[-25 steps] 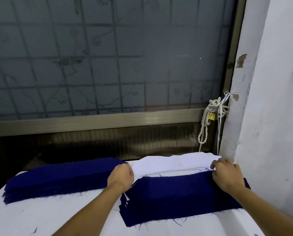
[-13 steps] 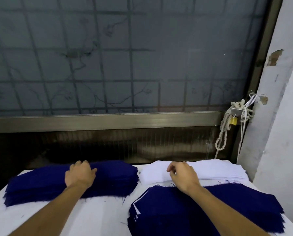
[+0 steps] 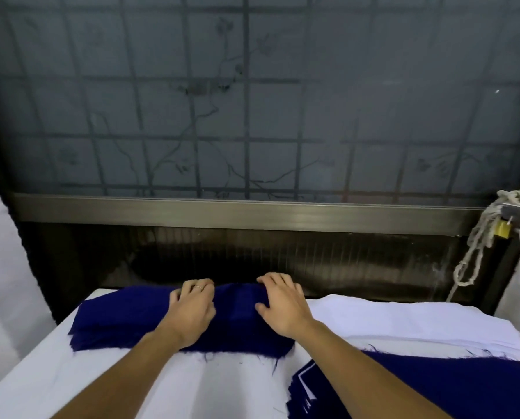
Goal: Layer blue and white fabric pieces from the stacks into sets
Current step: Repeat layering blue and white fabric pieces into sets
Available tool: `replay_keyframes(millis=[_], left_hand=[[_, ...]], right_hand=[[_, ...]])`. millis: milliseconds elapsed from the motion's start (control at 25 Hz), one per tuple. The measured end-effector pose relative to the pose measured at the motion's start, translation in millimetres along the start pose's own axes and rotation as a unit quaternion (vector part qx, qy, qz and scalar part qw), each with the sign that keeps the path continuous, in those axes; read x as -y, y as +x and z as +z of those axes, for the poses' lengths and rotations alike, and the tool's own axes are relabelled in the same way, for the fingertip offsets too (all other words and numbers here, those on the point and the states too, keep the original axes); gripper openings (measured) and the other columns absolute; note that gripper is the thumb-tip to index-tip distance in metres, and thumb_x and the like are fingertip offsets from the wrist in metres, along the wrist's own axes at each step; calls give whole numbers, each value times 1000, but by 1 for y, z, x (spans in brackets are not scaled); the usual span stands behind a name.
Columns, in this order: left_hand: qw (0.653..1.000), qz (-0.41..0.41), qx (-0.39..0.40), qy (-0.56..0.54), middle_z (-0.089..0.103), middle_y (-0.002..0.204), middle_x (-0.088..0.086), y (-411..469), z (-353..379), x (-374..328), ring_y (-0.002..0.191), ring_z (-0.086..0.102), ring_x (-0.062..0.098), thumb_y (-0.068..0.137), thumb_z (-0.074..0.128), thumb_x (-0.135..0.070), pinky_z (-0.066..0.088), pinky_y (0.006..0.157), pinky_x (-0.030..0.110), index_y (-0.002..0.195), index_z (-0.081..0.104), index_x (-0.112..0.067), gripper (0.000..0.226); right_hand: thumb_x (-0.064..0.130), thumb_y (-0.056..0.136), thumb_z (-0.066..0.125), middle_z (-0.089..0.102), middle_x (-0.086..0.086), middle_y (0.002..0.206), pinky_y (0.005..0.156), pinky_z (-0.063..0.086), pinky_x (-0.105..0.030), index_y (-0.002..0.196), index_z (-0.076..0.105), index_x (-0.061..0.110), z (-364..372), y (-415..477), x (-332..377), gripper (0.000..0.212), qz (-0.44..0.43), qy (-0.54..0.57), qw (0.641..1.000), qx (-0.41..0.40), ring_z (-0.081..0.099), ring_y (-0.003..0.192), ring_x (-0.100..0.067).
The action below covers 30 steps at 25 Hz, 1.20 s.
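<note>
Surface: white table (image 3: 125, 388), set against a window, seen from above and behind the hands.
Near right: set pile (image 3: 452, 388), blue on top, thin white edges showing at its left corner; no hand touches it.
Left hand (image 3: 192, 309): rests on the blue stack (image 3: 116, 322), ring (image 3: 197, 287) on one finger, fingers bent toward the stack's far edge. Whether they pinch a piece cannot be told.
Right hand (image 3: 282, 306): on the same stack, just right of the left hand, fingers spread and relaxed on the cloth, thumb pressed into it, nothing clenched.
Blue stack: far left of the table, frayed threads along its near edge, cloth slightly humped between the two hands.
White stack (image 3: 403, 322): far right, touching the blue stack's right end, no hand on it.
Far: frosted window (image 3: 252, 101) with a grid, metal rail (image 3: 252, 210) below it, rope (image 3: 476, 243) and padlock (image 3: 501, 229) at far right.
Change: half a second ago the right hand lay at the near edge of the white stack; it has crossed to join the left hand on the blue stack. A second ago both hands were at the set pile.
Finding: in my judgement one layer is finished and a fresh blue piece is being sought.
Risk: frayed pieces may cling, lifting two together.
</note>
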<state>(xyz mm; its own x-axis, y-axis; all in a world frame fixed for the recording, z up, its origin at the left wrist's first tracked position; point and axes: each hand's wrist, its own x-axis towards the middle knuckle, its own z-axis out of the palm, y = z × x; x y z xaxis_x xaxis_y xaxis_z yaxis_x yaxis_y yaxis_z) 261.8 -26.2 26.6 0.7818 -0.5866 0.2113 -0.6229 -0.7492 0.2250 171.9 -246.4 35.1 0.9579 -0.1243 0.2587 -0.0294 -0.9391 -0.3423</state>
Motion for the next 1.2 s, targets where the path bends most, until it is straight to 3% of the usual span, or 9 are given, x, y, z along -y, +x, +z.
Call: replay_keyframes(millis=[120,200,320,400,520,680,840,1000,1200], left_hand=[[997,52,14,-52,53,110,-19,-3,-9,2,119,32,-8,103,44,-26,23,110,30,91,42,-37,17],[994,68,2,-84,53,93,-15,-3,-15,1,102,42,-6,102,45,-31,35,101,29,87,40,-39,18],[989,59,-13,-132,60,86,-11,-5,-26,1,85,57,0,99,55,-40,49,71,26,91,41,-44,16],[988,28,-9,-149,64,91,-10,-6,-37,9,80,65,2,97,62,-44,51,62,23,102,42,-47,22],[991,-22,19,-128,64,100,-12,-13,-55,30,87,65,5,94,65,-48,56,75,26,108,52,-44,19],[987,-85,45,-124,69,106,-10,-35,-76,56,93,66,8,96,64,-44,58,89,32,113,66,-32,21],[972,-125,7,-200,70,108,-4,-61,-105,58,97,66,13,98,64,-31,57,88,31,116,69,-22,21],[945,-157,-45,-282,68,107,-5,-88,-121,48,98,63,13,103,57,-25,50,89,27,120,68,-17,22],[937,-225,-55,-260,70,95,8,-128,-88,22,85,68,24,109,43,-26,54,71,36,100,64,-13,26]], right_hand=[[44,94,61,36,6,156,121,13,-41,155,30,31,5,19,13,70,-6,20,999,48,16,150,-19],[45,92,63,48,7,144,119,16,-41,142,46,37,7,28,19,53,-24,35,997,62,22,145,-18],[46,93,65,62,14,111,109,36,-40,107,65,38,3,30,25,17,-37,90,994,50,49,123,-15],[41,93,69,69,12,99,96,53,-42,98,69,35,-10,25,23,8,-7,171,984,54,63,102,-12],[31,92,73,73,6,92,86,58,-45,90,70,31,-35,12,8,3,38,216,975,44,69,91,-14],[24,91,75,74,2,93,82,61,-44,91,72,23,-66,-14,-15,3,84,240,967,19,70,90,-16],[28,93,72,73,4,94,80,59,-33,93,70,20,-91,-44,-29,8,112,226,968,-6,70,88,-13],[23,99,64,74,2,95,81,59,-33,95,72,17,-104,-80,-34,11,140,260,955,-41,70,91,-17],[23,104,55,72,7,100,81,55,-26,105,71,22,-93,-145,-30,16,155,265,949,-73,67,95,-12]])
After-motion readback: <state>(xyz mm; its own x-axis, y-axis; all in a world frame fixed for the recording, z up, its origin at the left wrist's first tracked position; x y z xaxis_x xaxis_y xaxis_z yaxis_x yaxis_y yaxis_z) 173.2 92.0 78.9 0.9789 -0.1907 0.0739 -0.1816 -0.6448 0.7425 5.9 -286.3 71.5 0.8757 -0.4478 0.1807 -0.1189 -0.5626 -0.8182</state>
